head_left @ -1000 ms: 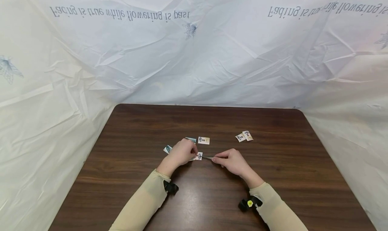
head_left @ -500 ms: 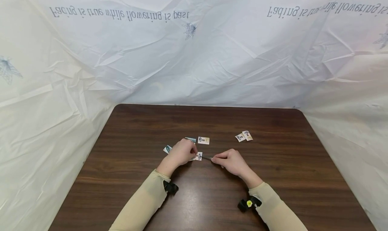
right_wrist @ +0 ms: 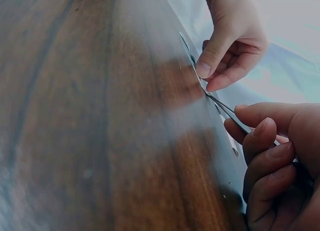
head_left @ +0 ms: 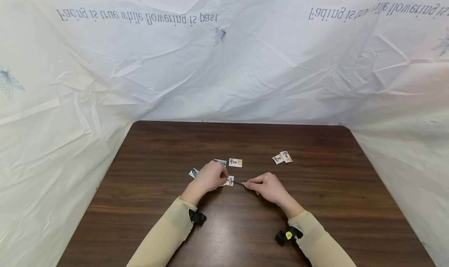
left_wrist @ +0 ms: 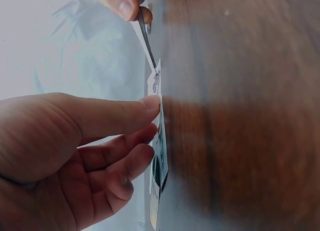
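My right hand [head_left: 268, 187] pinches a pair of slim metal tweezers [right_wrist: 235, 119] between thumb and fingers. The tweezers' tips touch the right end of a small white stamp [head_left: 230, 180] printed with a dark figure. On the stamp's left side rests my left hand [head_left: 210, 176], its thumb and index fingertip pressing a little apart and the other fingers loosely bent. Bluish-green stamps [left_wrist: 162, 151] lie partly under and behind this hand. One blue-green stamp [head_left: 194, 172] peeks out at its left, another [head_left: 221, 161] beyond its knuckles.
A white stamp [head_left: 235, 162] lies flat just beyond the hands. Farther right, two overlapping stamps [head_left: 282, 157] sit on the brown wooden table [head_left: 315, 181]. White sheeting [head_left: 224, 72] with printed words hangs behind and at both sides.
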### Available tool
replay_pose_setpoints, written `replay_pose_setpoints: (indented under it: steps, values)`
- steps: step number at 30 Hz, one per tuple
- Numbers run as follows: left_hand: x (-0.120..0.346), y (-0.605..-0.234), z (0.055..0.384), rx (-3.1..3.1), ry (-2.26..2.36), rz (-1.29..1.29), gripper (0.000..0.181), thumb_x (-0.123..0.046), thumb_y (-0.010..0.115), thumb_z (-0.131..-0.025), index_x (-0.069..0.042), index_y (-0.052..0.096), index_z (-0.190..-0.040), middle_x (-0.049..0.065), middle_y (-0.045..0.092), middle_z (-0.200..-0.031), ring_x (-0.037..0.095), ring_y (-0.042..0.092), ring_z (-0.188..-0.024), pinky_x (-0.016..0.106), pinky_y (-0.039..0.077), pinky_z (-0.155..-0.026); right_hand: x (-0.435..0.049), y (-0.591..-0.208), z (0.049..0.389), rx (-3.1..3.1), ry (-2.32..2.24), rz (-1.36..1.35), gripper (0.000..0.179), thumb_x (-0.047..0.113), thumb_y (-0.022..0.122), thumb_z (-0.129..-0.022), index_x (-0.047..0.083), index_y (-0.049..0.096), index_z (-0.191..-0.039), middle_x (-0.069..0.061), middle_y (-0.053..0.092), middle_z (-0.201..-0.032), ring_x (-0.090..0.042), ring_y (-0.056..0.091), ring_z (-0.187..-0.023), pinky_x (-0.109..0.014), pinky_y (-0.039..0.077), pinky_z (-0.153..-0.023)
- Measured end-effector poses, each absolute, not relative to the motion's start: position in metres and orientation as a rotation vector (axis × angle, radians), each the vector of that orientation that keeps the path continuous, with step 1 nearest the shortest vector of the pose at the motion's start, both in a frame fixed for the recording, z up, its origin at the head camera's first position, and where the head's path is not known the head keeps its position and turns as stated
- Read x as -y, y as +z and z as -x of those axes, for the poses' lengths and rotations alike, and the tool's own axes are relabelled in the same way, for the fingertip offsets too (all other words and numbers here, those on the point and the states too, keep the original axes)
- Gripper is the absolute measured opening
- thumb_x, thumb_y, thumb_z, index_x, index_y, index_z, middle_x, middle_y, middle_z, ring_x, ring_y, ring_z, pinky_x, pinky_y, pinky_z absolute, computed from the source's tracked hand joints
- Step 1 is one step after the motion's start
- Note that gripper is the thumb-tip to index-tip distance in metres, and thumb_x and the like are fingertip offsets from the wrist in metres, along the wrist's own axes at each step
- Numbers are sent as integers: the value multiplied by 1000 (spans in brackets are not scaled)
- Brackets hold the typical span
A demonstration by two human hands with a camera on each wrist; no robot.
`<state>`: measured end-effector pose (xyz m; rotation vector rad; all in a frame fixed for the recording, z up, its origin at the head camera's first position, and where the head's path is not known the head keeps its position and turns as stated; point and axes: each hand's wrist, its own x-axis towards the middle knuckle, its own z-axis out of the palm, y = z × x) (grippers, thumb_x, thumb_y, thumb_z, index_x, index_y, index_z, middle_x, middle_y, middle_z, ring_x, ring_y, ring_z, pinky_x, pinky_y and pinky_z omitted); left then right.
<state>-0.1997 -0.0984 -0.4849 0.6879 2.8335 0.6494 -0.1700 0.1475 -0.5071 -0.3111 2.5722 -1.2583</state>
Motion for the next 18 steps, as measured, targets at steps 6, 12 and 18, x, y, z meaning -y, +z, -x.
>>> replay_pose_setpoints:
  steps: [6,12,18]
  values:
    - [99,-483,199,-2822,644,-701,5,-17,77,-87,-15,77,-82,-10,65,-76,6,57,-67,27,48,-64,-148,-506,170,-2552,-1267,300,14,35,76,-88,23,82,-94,0,59,-52,-12,52,-50,-27,42,-53]
    - [99,-484,199,-2831,625,-715,5,-18,77,-87,-15,77,-82,-11,64,-76,6,56,-67,27,47,-63,-149,-504,170,-2539,-1278,297,15,35,75,-88,23,82,-94,-1,59,-53,-13,52,-51,-27,42,-55]
    - [100,-486,201,-2840,617,-719,5,-17,77,-86,-17,77,-81,-11,64,-75,6,56,-67,26,47,-63,-149,-505,170,-2517,-1300,304,16,34,76,-88,21,82,-94,-2,59,-53,-13,51,-51,-27,42,-54]
